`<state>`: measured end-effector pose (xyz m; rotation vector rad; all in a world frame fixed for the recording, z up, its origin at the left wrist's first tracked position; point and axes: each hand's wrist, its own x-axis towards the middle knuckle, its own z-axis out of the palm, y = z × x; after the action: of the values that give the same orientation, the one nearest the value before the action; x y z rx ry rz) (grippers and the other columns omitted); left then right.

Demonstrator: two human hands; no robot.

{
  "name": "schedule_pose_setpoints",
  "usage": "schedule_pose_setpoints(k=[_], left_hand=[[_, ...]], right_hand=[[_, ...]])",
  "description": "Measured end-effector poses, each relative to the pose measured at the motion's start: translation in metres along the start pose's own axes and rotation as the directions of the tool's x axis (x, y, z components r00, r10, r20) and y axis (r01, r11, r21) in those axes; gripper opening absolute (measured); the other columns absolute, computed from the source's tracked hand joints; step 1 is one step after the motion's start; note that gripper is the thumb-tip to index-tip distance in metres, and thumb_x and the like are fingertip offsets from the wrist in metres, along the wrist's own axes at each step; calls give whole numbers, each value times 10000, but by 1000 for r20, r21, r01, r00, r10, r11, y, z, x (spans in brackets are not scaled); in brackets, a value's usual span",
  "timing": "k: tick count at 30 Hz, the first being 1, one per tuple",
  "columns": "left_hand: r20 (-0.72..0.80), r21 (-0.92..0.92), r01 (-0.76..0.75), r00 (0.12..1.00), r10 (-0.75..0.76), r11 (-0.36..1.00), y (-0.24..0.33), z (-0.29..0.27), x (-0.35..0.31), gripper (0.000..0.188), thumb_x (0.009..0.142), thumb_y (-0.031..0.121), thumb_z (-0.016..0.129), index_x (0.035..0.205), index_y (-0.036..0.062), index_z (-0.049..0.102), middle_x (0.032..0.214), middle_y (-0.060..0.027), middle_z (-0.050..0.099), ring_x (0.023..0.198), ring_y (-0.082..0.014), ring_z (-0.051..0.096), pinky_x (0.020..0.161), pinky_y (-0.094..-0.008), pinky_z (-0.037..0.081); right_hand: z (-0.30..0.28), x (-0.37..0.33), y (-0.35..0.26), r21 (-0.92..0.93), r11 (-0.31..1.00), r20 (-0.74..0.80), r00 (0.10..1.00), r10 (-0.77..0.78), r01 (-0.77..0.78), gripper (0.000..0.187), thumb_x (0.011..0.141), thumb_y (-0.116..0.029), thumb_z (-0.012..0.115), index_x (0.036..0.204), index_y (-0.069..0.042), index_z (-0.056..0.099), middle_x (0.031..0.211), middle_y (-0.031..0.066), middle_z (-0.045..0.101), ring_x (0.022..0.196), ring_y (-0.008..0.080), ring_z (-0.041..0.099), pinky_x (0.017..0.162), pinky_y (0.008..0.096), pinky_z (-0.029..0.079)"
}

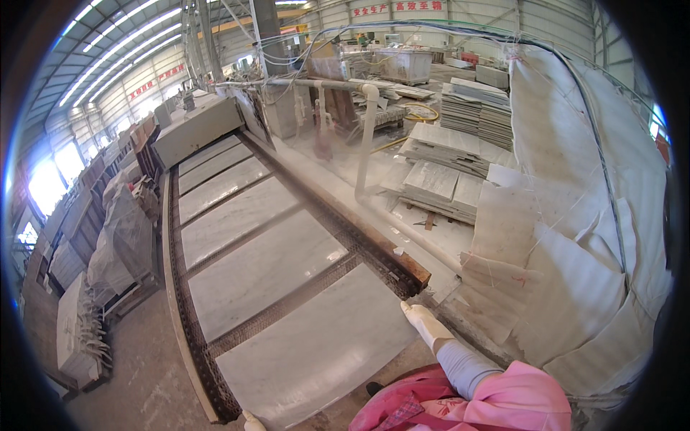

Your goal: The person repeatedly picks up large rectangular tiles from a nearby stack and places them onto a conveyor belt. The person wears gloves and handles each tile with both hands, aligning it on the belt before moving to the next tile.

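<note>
The nearest slab (316,345) is a polished, pale grey-veined marble tile lying across the near end of a conveyor. My right hand (425,323), in a cream glove, is closed on its right edge, near the corner, with the fingers underneath hidden. At the slab's near left corner, only a small part of my left hand (252,422) shows at the picture's lower edge, gloved and holding that corner. Further up the mesh conveyor belt (287,276) lie several more marble slabs (266,262), spaced apart in a row.
A box-shaped machine housing (200,129) spans the conveyor's far end. To the right hang whitish sheets (560,187), with a white pipe (366,140) and stacked stone slabs (474,115) beyond. Wrapped stone stacks (122,237) stand on the left. A rusty beam end (417,273) juts beside my right hand.
</note>
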<state>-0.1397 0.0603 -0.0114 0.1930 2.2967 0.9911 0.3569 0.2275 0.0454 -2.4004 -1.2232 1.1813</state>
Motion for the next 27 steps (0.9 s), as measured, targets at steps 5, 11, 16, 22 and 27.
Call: schedule_pose_setpoints(k=[5,11,16,22,27], left_hand=[[2,1,20,1000,-20,1000,-10,-6,2,731,870,614,266,1112,-7,567,956,-194,636,947,-409,570,790,-482,445],[-3,-12,48,999,-48,999,-19,-12,2,728,870,612,268,1117,-5,563,961,-193,635,951,-410,568,789,-486,444],[0,-27,75,997,-75,997,-28,-19,-1,726,870,612,269,1122,-4,560,965,-191,634,954,-411,566,789,-490,443],[9,-74,121,993,-121,990,-44,-28,-3,723,870,610,271,1127,-2,556,970,-190,633,958,-413,564,789,-494,443],[37,-209,208,978,-205,955,-81,-40,2,720,870,609,272,1131,0,553,974,-189,631,961,-414,562,789,-498,442]], right_hand=[[-4,-4,-5,-18,999,0,999,-36,36,671,879,-537,308,1210,14,502,1270,228,450,1220,319,407,1018,392,295],[-6,5,0,-68,996,12,999,-50,51,712,869,-574,310,1207,22,502,1264,230,457,1226,321,398,1018,384,294],[8,35,48,132,983,-6,992,-125,125,691,855,-583,403,1116,35,566,1107,213,584,1078,307,535,942,368,373],[39,75,107,683,728,17,996,-92,56,494,911,-451,421,974,-2,616,993,218,618,853,341,611,742,386,480],[33,51,126,820,525,245,969,40,-229,448,933,-374,370,1064,16,548,934,189,634,745,330,632,678,431,529]])
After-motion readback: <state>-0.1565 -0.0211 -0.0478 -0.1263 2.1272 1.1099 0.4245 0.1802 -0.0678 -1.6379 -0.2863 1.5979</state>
